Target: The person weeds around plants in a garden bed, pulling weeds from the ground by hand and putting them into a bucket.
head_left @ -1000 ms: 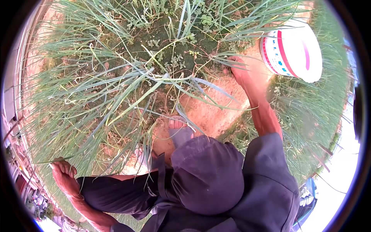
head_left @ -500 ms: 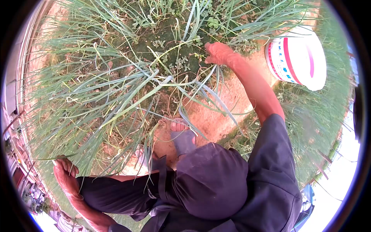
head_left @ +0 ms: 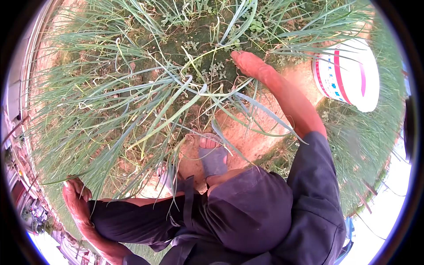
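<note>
Among the green onion plants, my right hand reaches down to the dark, mossy soil. Its fingers are pressed together close to small low weeds; whatever they pinch is hidden. Long onion leaves bend across the ground just below that hand. At far left, my left hand is beside my bent knee, its fingers curled in. One long green leaf crosses at its fingertips, and I cannot make out what, if anything, is inside the curl.
A white bucket with red bands and blue lettering stands right of my right arm. My sandalled foot is on bare sandy soil between the plants. More onion leaves grow on both sides.
My right hand's fingers, apart half a second ago, are now closed together by the weeds. The view has shifted slightly, so plants and bucket appear lower and further right. My left hand is nearly still.
</note>
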Demonstrator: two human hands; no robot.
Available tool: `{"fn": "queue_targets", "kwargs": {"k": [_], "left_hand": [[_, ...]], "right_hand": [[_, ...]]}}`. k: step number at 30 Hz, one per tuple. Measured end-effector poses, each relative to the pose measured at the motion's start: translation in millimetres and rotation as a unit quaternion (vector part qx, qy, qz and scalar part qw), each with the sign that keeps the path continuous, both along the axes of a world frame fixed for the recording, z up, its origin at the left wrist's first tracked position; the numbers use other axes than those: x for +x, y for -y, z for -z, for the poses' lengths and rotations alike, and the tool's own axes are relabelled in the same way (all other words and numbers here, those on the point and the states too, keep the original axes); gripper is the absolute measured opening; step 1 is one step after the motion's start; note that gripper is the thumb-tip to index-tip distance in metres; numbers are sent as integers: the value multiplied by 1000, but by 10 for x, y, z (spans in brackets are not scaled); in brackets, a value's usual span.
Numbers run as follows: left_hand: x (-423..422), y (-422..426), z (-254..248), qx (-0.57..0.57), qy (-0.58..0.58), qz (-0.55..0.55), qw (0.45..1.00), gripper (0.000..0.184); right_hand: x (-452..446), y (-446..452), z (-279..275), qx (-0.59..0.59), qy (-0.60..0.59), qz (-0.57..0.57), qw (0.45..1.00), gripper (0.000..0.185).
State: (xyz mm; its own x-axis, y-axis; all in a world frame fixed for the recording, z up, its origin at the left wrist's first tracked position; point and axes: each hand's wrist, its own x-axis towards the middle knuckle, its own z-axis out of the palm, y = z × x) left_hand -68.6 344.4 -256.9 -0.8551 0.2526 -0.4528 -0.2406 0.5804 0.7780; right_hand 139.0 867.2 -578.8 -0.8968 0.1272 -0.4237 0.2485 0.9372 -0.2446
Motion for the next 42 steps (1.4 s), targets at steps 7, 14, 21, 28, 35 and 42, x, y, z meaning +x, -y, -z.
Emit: {"fn": "queue_targets", "kwargs": {"k": [7,14,21,28,35,42], "left_hand": [[-8,15,-7,6,11,15,1000,50],[31,52,-43,-4,-3,6,1000,49],[25,-16,-40,-12,17,-17,1000,48],[49,24,-64,4,12,-16,1000,46],[40,43,-64,-6,20,39,999,42],[82,113,-88,-31,1,21,999,47]], "right_hand": [[-5,58,-8,-5,-12,9,1000,12],[-200,252,-273,-145,37,70,986,14],[-525,788,-49,-103,-63,-38,992,16],[-557,1110,-156,-64,1,50,997,14],[-639,1172,-186,-41,42,29,998,17],[-787,1219,-337,-10,148,41,988,27]]}}
